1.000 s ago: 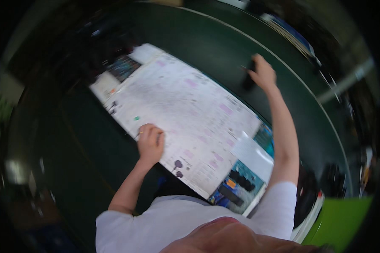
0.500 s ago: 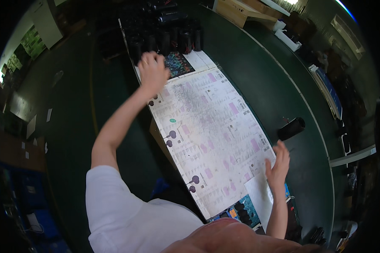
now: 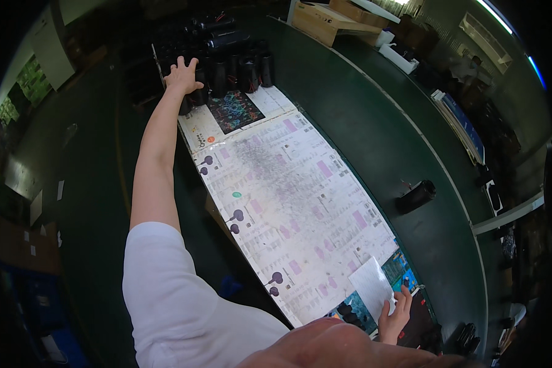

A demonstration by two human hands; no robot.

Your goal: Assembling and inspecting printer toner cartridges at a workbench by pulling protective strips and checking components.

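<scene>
My left hand (image 3: 183,76) is stretched out to the far end of the long work surface (image 3: 300,178). Its fingers are spread above and against the nearest black cylinders (image 3: 219,80), several of which stand upright in a cluster with thin red wires on some. My right hand (image 3: 395,316) is at the near right corner, fingers apart, beside a white sheet (image 3: 371,283) and a blue printed piece (image 3: 398,270). A small dark spot shows at its fingertips, too small to make out. One more black cylinder (image 3: 417,196) lies on its side on the green surface to the right.
Printed sheets with pink and purple marks cover the work surface. A dark panel with coloured squiggles (image 3: 236,111) lies by the cylinders. Wooden boxes (image 3: 325,21) stand far off, and a grey metal bar (image 3: 509,214) juts in at the right.
My left hand has moved farther out and left, from beside the squiggled panel to the black cylinders. My right hand has drawn back toward me, down to the near corner. The view has shifted slightly.
</scene>
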